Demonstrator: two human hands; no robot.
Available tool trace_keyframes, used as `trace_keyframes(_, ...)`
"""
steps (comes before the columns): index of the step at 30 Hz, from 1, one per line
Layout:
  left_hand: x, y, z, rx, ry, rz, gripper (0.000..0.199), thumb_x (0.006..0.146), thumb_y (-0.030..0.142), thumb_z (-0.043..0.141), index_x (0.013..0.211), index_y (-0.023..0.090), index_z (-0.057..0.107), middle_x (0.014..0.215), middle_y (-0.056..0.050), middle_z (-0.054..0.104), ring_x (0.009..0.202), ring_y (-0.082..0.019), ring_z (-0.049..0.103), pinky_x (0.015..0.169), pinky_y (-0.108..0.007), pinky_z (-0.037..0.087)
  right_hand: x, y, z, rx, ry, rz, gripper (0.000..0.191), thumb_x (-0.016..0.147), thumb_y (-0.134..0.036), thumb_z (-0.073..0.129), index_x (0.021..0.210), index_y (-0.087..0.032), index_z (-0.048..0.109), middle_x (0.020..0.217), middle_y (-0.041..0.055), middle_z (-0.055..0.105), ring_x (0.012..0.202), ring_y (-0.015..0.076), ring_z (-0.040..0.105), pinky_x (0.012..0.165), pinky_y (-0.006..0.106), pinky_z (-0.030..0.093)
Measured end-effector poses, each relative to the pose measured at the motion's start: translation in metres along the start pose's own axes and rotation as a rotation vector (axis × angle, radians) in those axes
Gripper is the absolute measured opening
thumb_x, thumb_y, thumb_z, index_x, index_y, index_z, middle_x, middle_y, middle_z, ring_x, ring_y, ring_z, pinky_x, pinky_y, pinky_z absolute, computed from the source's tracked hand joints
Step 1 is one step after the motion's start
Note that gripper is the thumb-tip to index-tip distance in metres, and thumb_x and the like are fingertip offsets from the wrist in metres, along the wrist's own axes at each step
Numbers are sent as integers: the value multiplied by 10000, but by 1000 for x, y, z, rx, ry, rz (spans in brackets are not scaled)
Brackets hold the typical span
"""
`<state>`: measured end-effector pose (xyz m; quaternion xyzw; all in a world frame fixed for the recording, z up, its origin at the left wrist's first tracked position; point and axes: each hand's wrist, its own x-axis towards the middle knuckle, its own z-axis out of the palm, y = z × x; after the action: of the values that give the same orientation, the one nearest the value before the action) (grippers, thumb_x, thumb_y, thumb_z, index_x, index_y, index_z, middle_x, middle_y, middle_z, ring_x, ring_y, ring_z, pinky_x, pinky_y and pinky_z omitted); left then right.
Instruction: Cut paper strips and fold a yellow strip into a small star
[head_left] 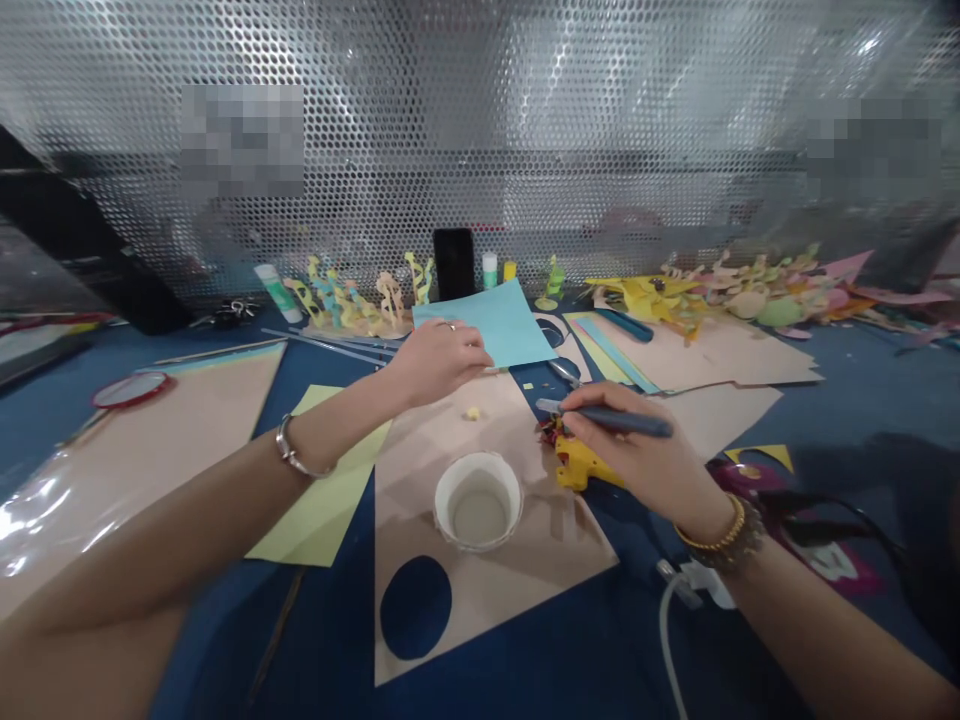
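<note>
My left hand (pixel 442 358) is closed at the near edge of a light blue sheet of paper (pixel 504 325), fingers curled and the thumb mostly hidden. My right hand (pixel 637 445) grips a dark blue pen-shaped tool (pixel 619 418) with a translucent end pointing left. Below that hand lies a yellow tool like a glue gun (pixel 581 465), partly covered. Between my hands a white paper cup (pixel 478 502) stands on a beige sheet (pixel 465 610) with a round hole cut in it. A small pale yellow piece (pixel 472 414) rests behind the cup.
Paper cut-out figures (pixel 352 300) stand at the back beside a phone (pixel 454 262) and glue sticks (pixel 490 270). A yellow-green sheet (pixel 315 520) and a red-rimmed round object (pixel 133 390) lie left. Beige sheets (pixel 735 350), paper scraps and a white cable (pixel 667 640) are right.
</note>
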<state>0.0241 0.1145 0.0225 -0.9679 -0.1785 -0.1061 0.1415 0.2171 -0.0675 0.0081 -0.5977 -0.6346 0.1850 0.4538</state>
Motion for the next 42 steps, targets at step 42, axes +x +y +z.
trace_keyframes(42, 26, -15, 0, -317, 31, -65, 251, 920, 333, 492, 1015, 144, 627, 1062, -91, 634, 1007, -234, 589, 862, -404, 476, 95, 16, 32, -638, -297, -42, 318, 909, -370, 538, 1138, -152, 575, 1005, 63, 645, 887, 184, 626, 807, 395, 503)
